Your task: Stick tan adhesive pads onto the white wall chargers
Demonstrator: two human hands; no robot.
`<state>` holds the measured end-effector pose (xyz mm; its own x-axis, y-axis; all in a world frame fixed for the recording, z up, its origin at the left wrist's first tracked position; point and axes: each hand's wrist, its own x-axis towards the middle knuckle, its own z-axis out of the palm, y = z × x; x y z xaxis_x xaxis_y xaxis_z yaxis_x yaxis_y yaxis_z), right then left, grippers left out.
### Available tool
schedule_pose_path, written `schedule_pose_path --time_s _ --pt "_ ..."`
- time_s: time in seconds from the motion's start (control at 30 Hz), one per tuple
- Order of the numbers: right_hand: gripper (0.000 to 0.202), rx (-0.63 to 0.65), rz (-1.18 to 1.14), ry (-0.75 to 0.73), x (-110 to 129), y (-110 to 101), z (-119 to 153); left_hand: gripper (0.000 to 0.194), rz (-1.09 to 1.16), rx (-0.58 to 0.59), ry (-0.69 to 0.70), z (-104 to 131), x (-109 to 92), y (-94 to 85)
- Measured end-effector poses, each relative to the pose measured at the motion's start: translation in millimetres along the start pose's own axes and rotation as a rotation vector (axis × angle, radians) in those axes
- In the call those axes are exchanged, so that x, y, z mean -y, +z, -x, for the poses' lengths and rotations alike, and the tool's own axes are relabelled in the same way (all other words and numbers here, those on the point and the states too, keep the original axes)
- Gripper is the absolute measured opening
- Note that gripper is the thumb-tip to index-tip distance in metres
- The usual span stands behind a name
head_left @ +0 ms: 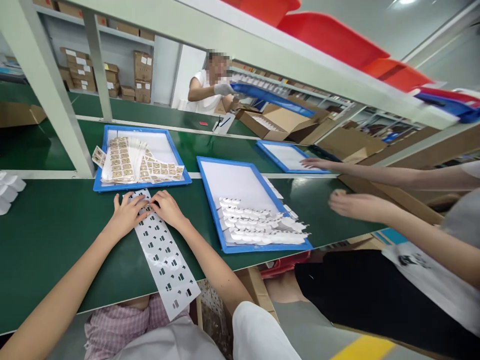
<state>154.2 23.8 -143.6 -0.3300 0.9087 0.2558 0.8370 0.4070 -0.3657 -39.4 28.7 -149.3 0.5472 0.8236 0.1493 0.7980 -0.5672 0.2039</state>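
Observation:
A long white sheet with rows of dark printed marks [161, 250] lies on the green table and hangs over its front edge. My left hand [128, 212] rests on the sheet's upper left side, fingers spread. On the upper right side, my right hand [165, 206] has its fingers bent together at the sheet; what they pinch is too small to make out. Just beyond both hands, a blue-rimmed tray [98, 183] holds strips of gold-brown stickers [122, 162]. Another blue-rimmed tray [212, 200] to the right holds rows of small white parts [255, 222].
A co-worker's arms [375, 205] reach in from the right near a third blue-rimmed tray [277, 156]. Across the table, a person holds a blue tray [270, 96]. White parts [9, 190] sit at far left. A metal frame [60, 85] rises beyond the table.

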Motion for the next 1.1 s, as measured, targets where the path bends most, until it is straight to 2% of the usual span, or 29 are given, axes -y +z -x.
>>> schedule_pose_path --time_s 0.13,0.23,0.37,0.47,0.6,0.77,0.93,1.0,1.1 --pt "0.008 0.023 0.106 -0.014 5 -6 -1 0.044 0.0 0.013 0.0 -1 1 1.1" --pt "0.016 0.042 0.175 -0.03 11 -12 1 0.049 0.006 0.038 0.003 -2 3 1.8" --pt "0.019 0.067 0.237 -0.054 17 -18 4 0.061 0.012 0.108 -0.009 -2 7 0.2" --pt "0.018 0.076 0.247 -0.067 19 -20 7 0.069 0.02 0.171 -0.016 -2 10 -2.1" --pt "0.017 0.061 0.192 -0.056 17 -25 14 0.069 0.054 0.196 -0.01 -2 13 -3.1" --pt "0.016 -0.035 -0.056 0.003 9 -36 20 0.071 0.082 0.227 -0.008 -3 16 -0.9" --pt "0.015 -0.26 -0.471 0.123 6 -62 27 0.073 0.065 0.159 -0.017 -2 18 -1.7" --pt "0.017 -0.364 -0.658 0.192 10 -79 41 0.069 0.054 0.109 -0.025 -2 18 -2.9" --pt "0.022 -0.492 -0.904 0.314 17 -107 78 0.059 0.055 0.063 -0.035 -4 17 -3.5"
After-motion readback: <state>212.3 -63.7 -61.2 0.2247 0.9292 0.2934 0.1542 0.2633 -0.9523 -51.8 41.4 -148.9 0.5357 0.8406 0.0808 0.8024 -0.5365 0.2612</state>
